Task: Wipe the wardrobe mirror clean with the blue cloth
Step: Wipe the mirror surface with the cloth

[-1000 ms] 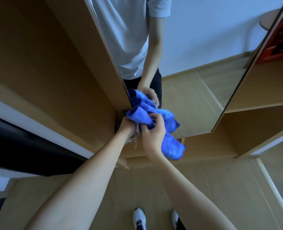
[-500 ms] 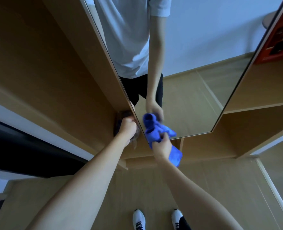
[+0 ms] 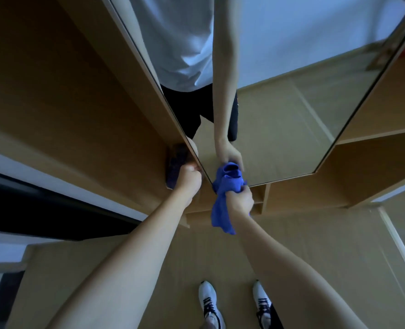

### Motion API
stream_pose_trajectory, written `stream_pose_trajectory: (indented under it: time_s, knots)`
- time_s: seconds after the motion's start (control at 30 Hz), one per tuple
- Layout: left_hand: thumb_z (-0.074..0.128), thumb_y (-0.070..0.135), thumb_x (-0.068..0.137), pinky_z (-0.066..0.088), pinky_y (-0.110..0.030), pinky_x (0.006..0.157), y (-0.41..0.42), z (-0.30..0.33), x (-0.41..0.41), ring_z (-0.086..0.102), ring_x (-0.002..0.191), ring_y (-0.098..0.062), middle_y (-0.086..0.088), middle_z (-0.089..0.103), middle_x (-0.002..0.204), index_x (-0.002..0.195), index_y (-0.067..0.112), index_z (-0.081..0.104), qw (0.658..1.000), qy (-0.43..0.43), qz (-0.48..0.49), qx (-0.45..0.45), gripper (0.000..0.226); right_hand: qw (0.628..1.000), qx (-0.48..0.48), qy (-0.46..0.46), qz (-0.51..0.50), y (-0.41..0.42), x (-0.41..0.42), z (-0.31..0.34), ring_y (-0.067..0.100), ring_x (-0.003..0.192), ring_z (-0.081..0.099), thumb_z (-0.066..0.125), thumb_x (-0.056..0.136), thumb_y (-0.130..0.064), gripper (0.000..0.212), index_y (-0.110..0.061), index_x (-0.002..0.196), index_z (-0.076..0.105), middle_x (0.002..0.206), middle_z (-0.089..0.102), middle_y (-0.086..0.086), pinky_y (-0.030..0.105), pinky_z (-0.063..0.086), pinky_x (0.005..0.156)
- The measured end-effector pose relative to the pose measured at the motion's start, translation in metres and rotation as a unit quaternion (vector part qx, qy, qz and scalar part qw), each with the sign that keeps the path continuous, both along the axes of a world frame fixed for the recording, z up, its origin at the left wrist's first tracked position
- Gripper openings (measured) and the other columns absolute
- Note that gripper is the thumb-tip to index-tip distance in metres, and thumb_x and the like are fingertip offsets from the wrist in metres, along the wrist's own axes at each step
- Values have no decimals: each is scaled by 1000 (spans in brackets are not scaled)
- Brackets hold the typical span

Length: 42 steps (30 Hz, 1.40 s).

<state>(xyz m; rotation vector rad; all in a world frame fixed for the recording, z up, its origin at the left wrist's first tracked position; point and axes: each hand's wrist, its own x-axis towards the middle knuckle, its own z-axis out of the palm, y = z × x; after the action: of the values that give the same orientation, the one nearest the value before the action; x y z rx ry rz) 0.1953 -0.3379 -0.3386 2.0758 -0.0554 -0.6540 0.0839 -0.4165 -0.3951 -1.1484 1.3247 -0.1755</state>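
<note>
- White shoes (image 3: 209, 302) stand on the wooden floor (image 3: 315, 245).
- Right hand (image 3: 240, 200): grip closed around the bunched cloth (image 3: 225, 193), its top pressed to the mirror (image 3: 279, 129) at the lower left corner, a tail hanging below.
- Left hand (image 3: 189, 180): curled onto the mirror door's edge beside a dark handle (image 3: 176, 162).

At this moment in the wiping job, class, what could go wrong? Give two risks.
The blue cloth is bunched in the right hand, with a tail hanging loose, so little of it may meet the mirror and streaks could remain. The left hand grips the mirror door's edge; fingers there might leave fresh smudges on the glass.
</note>
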Motion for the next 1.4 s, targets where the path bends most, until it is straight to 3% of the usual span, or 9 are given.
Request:
stream_pose_trajectory:
  time_s: [0.1, 0.2, 0.4, 0.6, 0.73, 0.87, 1.07, 1.3, 1.4]
  knots:
    - [45, 7, 87, 45, -25, 69, -8, 28, -23, 58, 78, -20, -6, 65, 84, 89, 9, 63, 1000, 12, 8, 3, 18, 997, -33, -61, 46, 31, 10, 11, 26, 74, 57, 59, 75, -13, 11, -19, 74, 50, 79, 64, 5, 35, 46, 67]
    - [39, -4, 94, 40, -16, 54, -11, 34, -27, 50, 66, -10, 2, 54, 70, 71, 18, 51, 1000, 13, 2, 16, 34, 993, -29, -107, 39, 37, 19, 13, 18, 67, 53, 56, 77, -9, 14, -19, 73, 48, 75, 62, 1, 31, 41, 59]
    - [43, 20, 85, 46, -42, 76, -9, -1, -7, 63, 92, -30, -5, 72, 97, 102, 23, 68, 1000, 9, -14, 7, 31, 999, 15, -25, -37, 1, 19, -34, 26, 80, 60, 48, 84, -6, 20, -11, 94, 64, 97, 68, 10, 32, 46, 69]
    - [43, 16, 83, 44, -64, 98, -1, -28, 3, 59, 114, -45, -13, 69, 116, 120, 23, 65, 1000, 22, -18, 6, 44, 993, 45, 33, -101, -10, 3, -56, 32, 89, 62, 53, 84, -8, 13, -10, 95, 60, 95, 66, 10, 36, 49, 76]
    - [44, 11, 87, 49, -44, 101, -6, -26, -13, 63, 110, -26, -4, 70, 113, 116, 15, 66, 1000, 21, 8, 13, 36, 1000, -10, -23, 18, 17, 5, -38, 30, 72, 57, 58, 72, -6, 9, -15, 75, 56, 74, 64, 7, 34, 42, 60]
    - [41, 2, 98, 41, -21, 70, -15, -8, -25, 53, 78, -9, 2, 59, 85, 84, 16, 58, 999, 40, 31, 16, 25, 996, 25, -81, 41, 38, 22, -24, 20, 66, 55, 57, 74, -4, 7, -11, 76, 57, 72, 64, 4, 29, 41, 54]
    - [39, 3, 93, 45, -49, 107, -7, -34, -11, 60, 117, -28, -6, 66, 122, 129, 14, 60, 999, 33, 0, 14, 42, 998, 45, -2, -41, 11, 25, -60, 26, 80, 62, 55, 80, -8, 16, -12, 92, 65, 87, 67, 6, 34, 51, 69]
    - [39, 8, 94, 40, -49, 111, -2, -40, -16, 54, 127, -22, -2, 58, 137, 142, 21, 51, 999, 39, 3, 9, 51, 995, 10, 45, -84, -25, 2, -80, 30, 87, 64, 51, 81, -12, 18, -15, 95, 62, 92, 68, 6, 40, 54, 79]
    - [38, 13, 86, 42, -49, 110, -4, -40, -24, 55, 124, -20, 2, 60, 134, 139, 28, 51, 999, 35, 11, 11, 56, 999, -17, 51, -3, -16, 4, -79, 33, 88, 63, 53, 75, -7, 28, -14, 100, 63, 92, 68, 8, 38, 53, 76]
